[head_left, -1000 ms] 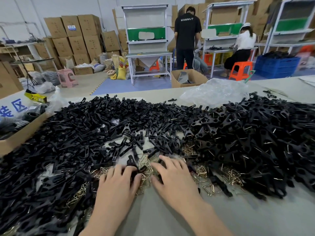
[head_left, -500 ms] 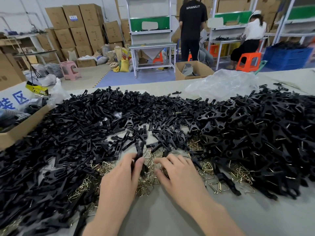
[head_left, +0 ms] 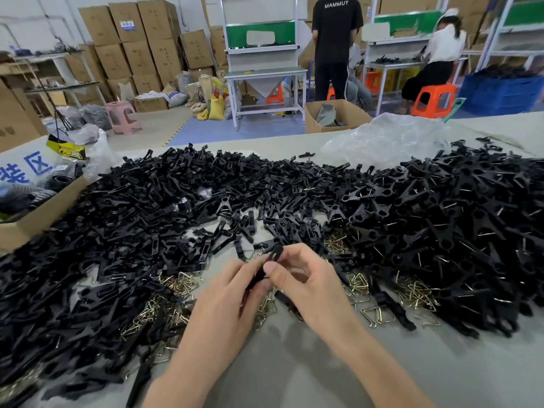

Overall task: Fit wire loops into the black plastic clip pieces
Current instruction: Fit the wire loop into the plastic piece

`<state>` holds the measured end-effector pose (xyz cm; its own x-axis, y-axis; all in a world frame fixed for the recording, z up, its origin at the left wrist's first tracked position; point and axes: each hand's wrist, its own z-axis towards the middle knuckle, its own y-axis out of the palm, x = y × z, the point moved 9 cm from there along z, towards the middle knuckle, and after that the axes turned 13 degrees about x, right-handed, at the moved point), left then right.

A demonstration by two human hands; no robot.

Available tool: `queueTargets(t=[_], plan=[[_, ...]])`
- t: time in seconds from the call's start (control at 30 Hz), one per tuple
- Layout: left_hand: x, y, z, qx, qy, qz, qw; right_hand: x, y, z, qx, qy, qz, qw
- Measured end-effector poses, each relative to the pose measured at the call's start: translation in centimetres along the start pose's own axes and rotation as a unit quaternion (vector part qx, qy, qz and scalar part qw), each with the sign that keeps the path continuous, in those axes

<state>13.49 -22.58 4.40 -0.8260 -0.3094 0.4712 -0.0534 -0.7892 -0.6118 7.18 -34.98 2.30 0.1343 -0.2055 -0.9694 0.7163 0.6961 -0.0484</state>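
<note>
A black plastic clip piece is lifted just above the table, pinched between both hands. My left hand grips its lower end, and my right hand holds its upper part with thumb and curled fingers. Whether a wire loop is in my fingers I cannot tell. A broad heap of black clip pieces covers the table on the left and middle; clips with wire loops fitted are piled on the right. Brass-coloured wire loops lie scattered under and beside my hands.
The grey table shows bare near its front edge. A cardboard box sits at the left, and a crumpled clear plastic bag at the back right. Two people work at benches far behind.
Both hands have lifted off the loose loops and come together. The black clip piece held by my left hand has risen, and my right hand now grips it too.
</note>
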Motion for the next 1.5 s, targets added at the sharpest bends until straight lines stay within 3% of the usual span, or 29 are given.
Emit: queueTargets(t=[0.1, 0.27, 0.63, 1.07, 1.3, 1.5], plan=[[-0.6, 0.6, -0.4, -0.012, -0.042, -0.039, 0.998, -0.1, -1.6, 0.6, 0.059, 0.032, 0.078, 0.995], [-2.1, -0.5, 0.0, 0.066, -0.13, -0.152, 0.977, 0.0, -3.1, 1.1, 0.089, 0.081, 0.18, 0.976], [-2.2, 0.0, 0.0, 0.059, -0.23, -0.333, 0.913, 0.8, -2.1, 0.7, 0.038, 0.097, 0.151, 0.983], [-2.8, 0.0, -0.1, 0.076, -0.259, -0.33, 0.905, 0.6, -1.6, 0.4, 0.019, 0.089, 0.145, 0.985], [-2.8, 0.1, -0.2, 0.067, -0.25, -0.324, 0.91, 1.0, -0.6, -0.1, -0.034, 0.111, 0.131, 0.985], [-2.1, 0.1, -0.3, 0.066, -0.261, -0.366, 0.891, 1.1, -0.4, -0.2, -0.043, 0.1, 0.079, 0.991]])
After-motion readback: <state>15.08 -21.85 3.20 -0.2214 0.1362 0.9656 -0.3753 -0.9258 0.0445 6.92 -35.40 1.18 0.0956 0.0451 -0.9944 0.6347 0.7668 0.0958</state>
